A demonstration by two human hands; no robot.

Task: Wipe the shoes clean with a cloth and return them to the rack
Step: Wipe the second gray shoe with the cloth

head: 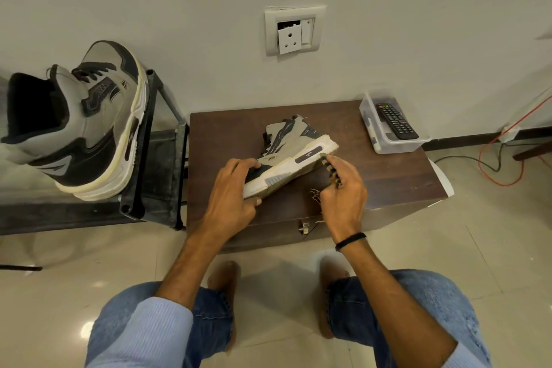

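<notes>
My left hand [231, 185] grips the toe end of the shoe [291, 155], which lies tilted on its side on the counter [388, 182], sole edge toward me. My right hand [343, 188] is closed around the striped cloth [330, 170], its tip touching the shoe's sole near the heel. The second shoe [80, 119] stands on the rack [155, 140], left of the counter. Judgement: wiping is under way. To do it well I should keep the left grip firm, press the cloth flat along the sole rim, work heel to toe, then turn the shoe.
</notes>
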